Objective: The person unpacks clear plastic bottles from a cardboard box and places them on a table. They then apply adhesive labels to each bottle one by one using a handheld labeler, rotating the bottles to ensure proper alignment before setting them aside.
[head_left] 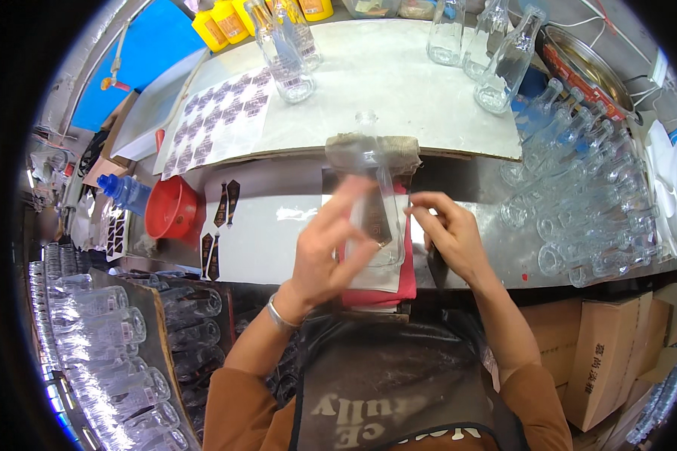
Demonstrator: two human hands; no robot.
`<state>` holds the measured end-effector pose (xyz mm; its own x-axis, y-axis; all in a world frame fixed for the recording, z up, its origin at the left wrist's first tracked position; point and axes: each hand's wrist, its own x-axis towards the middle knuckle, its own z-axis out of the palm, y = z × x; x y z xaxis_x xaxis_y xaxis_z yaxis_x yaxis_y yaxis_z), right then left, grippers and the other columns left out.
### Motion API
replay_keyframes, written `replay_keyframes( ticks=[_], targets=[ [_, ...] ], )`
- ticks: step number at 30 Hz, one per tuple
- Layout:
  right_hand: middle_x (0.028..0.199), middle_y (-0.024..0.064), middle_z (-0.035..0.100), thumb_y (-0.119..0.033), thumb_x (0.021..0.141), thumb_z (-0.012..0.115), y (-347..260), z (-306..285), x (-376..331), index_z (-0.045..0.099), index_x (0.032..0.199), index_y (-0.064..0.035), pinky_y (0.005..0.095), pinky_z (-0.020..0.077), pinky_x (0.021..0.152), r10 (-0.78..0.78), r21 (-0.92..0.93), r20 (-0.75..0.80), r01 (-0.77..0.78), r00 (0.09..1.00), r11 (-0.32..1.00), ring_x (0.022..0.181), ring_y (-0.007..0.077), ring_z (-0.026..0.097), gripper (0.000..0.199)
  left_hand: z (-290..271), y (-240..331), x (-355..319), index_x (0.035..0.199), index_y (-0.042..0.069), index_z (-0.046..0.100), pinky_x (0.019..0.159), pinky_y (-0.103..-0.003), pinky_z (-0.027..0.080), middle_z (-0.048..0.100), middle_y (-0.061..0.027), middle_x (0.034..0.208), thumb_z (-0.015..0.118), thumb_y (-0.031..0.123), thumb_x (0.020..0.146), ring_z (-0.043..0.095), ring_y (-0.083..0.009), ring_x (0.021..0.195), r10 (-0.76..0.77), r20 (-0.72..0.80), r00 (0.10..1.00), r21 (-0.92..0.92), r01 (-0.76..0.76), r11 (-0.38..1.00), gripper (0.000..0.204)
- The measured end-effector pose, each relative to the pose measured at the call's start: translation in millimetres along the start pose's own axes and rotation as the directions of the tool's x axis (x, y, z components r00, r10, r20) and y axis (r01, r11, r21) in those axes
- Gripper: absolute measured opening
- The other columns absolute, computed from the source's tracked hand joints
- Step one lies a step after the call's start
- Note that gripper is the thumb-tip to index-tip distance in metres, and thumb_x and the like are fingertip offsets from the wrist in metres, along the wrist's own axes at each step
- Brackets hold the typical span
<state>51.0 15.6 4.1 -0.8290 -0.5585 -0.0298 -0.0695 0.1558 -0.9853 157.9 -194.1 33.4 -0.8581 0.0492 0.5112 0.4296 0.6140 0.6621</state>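
A clear glass bottle (387,259) lies in front of me, its neck resting on a rolled beige cloth (406,150). A dark decal (376,218) shows on or under its glass. Blurred by motion, my left hand (320,259) hovers over the bottle's left side, fingers apart and nothing visible in them. Close by the bottle's right side, my right hand (455,237) has curled fingers around a dark flat piece (436,269), whose kind I cannot make out. Under the bottle are a white cloth (376,278) and a red cloth (406,278).
Dark decals (233,201) lie on white paper at left, beside a red bowl (174,209). A decal sheet (218,120) and standing bottles (504,75) occupy the raised board (353,68). More bottles lie stacked right (579,195) and lower left (101,331). Cardboard boxes (605,353) stand below right.
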Motion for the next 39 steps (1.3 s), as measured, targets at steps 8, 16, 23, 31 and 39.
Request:
replay_keyframes(
  ticks=[8, 16, 23, 31, 39],
  targets=[
    [0.086, 0.0194, 0.073, -0.042, 0.091, 0.065, -29, 19, 66, 0.071, 0.099, 0.0050, 0.0359, 0.0534, 0.078, -0.018, -0.180, 0.046, 0.026, 0.999, 0.983, 0.084, 0.0292, 0.072, 0.048, 30, -9, 0, 0.140, 0.002, 0.055, 0.113, -0.044, 0.040, 0.029, -0.0234, 0.158, 0.075, 0.006, 0.084, 0.041, -0.0384, 0.141, -0.225, -0.070, 0.972, -0.013, 0.225, 0.974, 0.059],
    [0.088, 0.0213, 0.073, -0.041, 0.089, 0.068, -25, 24, 63, 0.072, 0.099, 0.0050, 0.0367, 0.0542, 0.077, -0.044, -0.227, -0.003, 0.042, 0.999, 0.973, 0.085, 0.0313, 0.072, 0.048, 38, -11, -3, 0.140, 0.003, 0.055, 0.111, -0.045, 0.041, 0.031, -0.0258, 0.156, 0.076, 0.007, 0.081, 0.042, -0.0405, 0.140, -0.221, -0.116, 0.968, -0.039, 0.218, 0.975, 0.062],
    [0.087, 0.0203, 0.073, -0.042, 0.089, 0.067, -26, 24, 64, 0.072, 0.098, 0.0045, 0.0359, 0.0538, 0.076, -0.063, -0.238, -0.010, 0.059, 0.998, 0.970, 0.084, 0.0298, 0.072, 0.047, 34, -9, 0, 0.140, 0.002, 0.054, 0.109, -0.043, 0.044, 0.032, -0.0229, 0.157, 0.076, 0.008, 0.082, 0.045, -0.0371, 0.138, -0.217, -0.100, 0.971, 0.028, 0.220, 0.975, 0.063],
    [0.107, 0.0148, 0.069, -0.023, 0.095, 0.065, -10, 8, 16, 0.056, 0.131, 0.0058, 0.0258, 0.0508, 0.057, 0.100, -0.028, 0.169, -0.097, 0.980, 0.995, 0.060, 0.0109, 0.062, 0.047, 40, -9, -31, 0.154, -0.004, 0.024, 0.108, -0.041, 0.043, 0.035, -0.0236, 0.155, 0.076, 0.010, 0.085, 0.045, -0.0317, 0.138, -0.483, 0.005, 0.876, -0.429, 0.438, 0.790, 0.088],
    [0.113, 0.0138, 0.063, -0.017, 0.095, 0.066, 0, 15, -12, 0.052, 0.134, 0.0062, 0.0250, 0.0516, 0.057, 0.120, 0.054, 0.186, -0.132, 0.975, 0.990, 0.065, 0.0108, 0.064, 0.048, 38, -3, -30, 0.154, -0.004, 0.027, 0.106, -0.038, 0.045, 0.047, -0.0215, 0.146, 0.063, 0.002, 0.095, 0.053, -0.0264, 0.130, -0.604, 0.076, 0.793, -0.678, 0.485, 0.552, 0.069]
  ],
)
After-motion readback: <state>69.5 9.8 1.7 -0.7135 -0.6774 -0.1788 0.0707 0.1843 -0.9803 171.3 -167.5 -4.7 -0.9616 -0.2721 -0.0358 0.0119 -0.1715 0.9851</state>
